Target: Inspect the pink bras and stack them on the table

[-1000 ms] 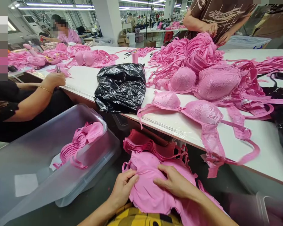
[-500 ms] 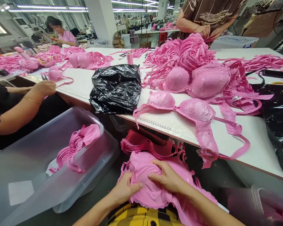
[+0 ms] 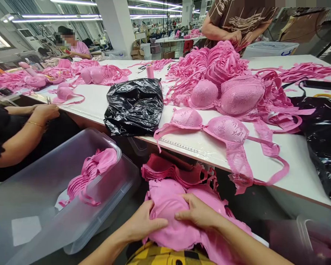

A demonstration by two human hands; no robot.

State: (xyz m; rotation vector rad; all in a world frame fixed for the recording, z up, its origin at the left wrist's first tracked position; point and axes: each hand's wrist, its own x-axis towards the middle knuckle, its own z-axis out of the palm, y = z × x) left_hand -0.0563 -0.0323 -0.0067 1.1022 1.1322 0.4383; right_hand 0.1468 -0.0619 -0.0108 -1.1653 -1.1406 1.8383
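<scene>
A pink bra (image 3: 179, 232) rests over my lap, its smooth inner side facing up. My left hand (image 3: 143, 222) grips its left edge, thumb on top and fingers hidden beneath. On the same cup lies my right hand (image 3: 197, 213), thumb and fingers closing on a fold of the fabric. Just beyond, a stack of darker pink bras (image 3: 171, 170) sits below the table edge. A lace bra (image 3: 223, 129) is spread on the white table (image 3: 209, 147) in front of me, one strap hanging over the edge.
To the left stands a clear plastic bin (image 3: 99, 221) with nested pink bras (image 3: 95, 173) inside. A black plastic bag (image 3: 135, 106) lies at the table edge. A big pile of bras (image 3: 223, 70) covers the table's middle. A co-worker's hand (image 3: 45, 112) is at the left; another person (image 3: 238, 22) stands opposite.
Both my hands stay on the bra, with its fabric shifted slightly under them. The co-worker's hand at left has moved slightly left and down, away from the bra on the table.
</scene>
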